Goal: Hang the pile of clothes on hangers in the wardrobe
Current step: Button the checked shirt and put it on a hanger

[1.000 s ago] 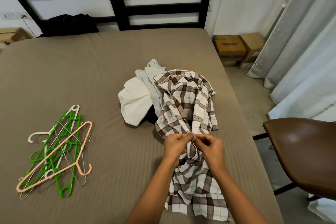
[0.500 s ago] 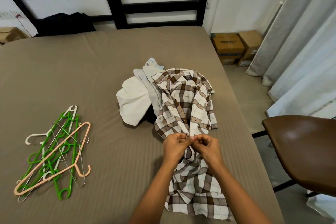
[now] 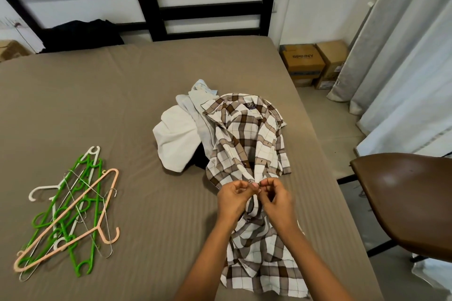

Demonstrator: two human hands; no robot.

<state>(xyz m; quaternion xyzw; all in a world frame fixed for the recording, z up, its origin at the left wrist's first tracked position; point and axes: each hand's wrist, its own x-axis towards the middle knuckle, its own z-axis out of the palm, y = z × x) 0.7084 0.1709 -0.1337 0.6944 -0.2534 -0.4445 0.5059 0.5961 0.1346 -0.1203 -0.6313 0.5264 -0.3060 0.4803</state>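
**Hands busy at the shirt front**

Left hand (image 3: pixel 233 200) and right hand (image 3: pixel 275 199) each pinch the plaid shirt (image 3: pixel 247 134) at its front edges. It lies by the bed (image 3: pixel 122 105)'s right edge, collar end over the pile (image 3: pixel 178 139). Light, floppy cloth, I'd judge: lift it by the shoulders. Hangers (image 3: pixel 71 210) lie near the left edge.

Left hand (image 3: pixel 234 199) and right hand (image 3: pixel 275 197) pinch the front placket of a brown-and-white plaid shirt (image 3: pixel 247 144) lying on a taupe bed (image 3: pixel 122 105). White garments (image 3: pixel 178 139) lie beside its collar; a heap of plastic and wire hangers (image 3: pixel 68 212) lies well apart, left.
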